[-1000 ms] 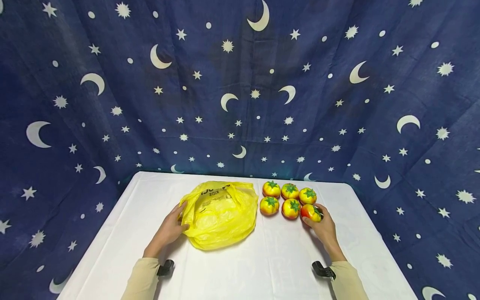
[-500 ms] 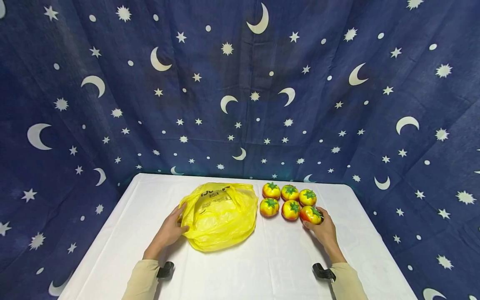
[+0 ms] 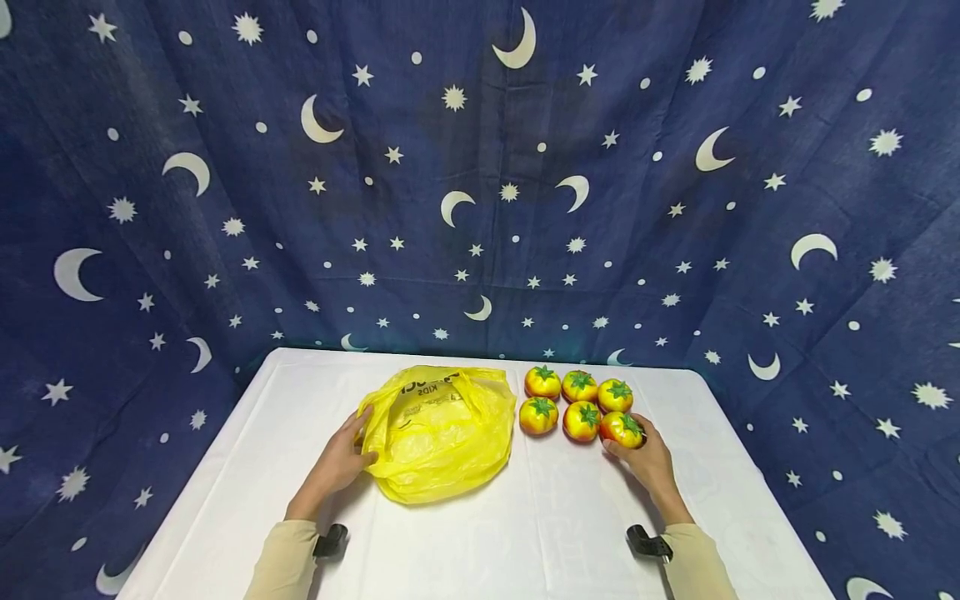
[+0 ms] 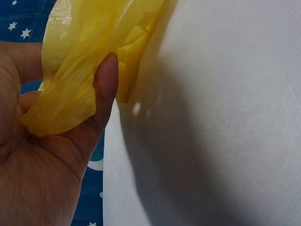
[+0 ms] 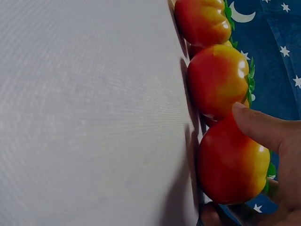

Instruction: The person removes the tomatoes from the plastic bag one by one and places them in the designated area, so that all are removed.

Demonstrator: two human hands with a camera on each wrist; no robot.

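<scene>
My left hand [image 3: 341, 460] holds the left edge of a crumpled yellow plastic bag [image 3: 450, 479]. In the left wrist view the bag's film [image 4: 70, 101] lies between the thumb and the fingers. The bag's mouth gapes toward me, with dark lettering on its far inner side. My right hand [image 3: 651, 457] grips a shiny red-and-yellow tomato [image 3: 619, 428] with a green leafy top, at the near right corner of a group. Thumb and fingers wrap this tomato [image 5: 230, 162] in the right wrist view, close over the white cloth. Several like tomatoes [image 3: 581, 420] stand beside it in two rows.
A white-covered table [image 3: 540, 542] carries everything. Behind it hangs a dark blue curtain [image 3: 420, 208] with moons and stars. Black wrist mounts [image 3: 332, 540] sit at both cuffs.
The tomato in my right hand has tipped from leaning toward more upright, its green top now turned further up. My left hand and the bag stay nearly still.
</scene>
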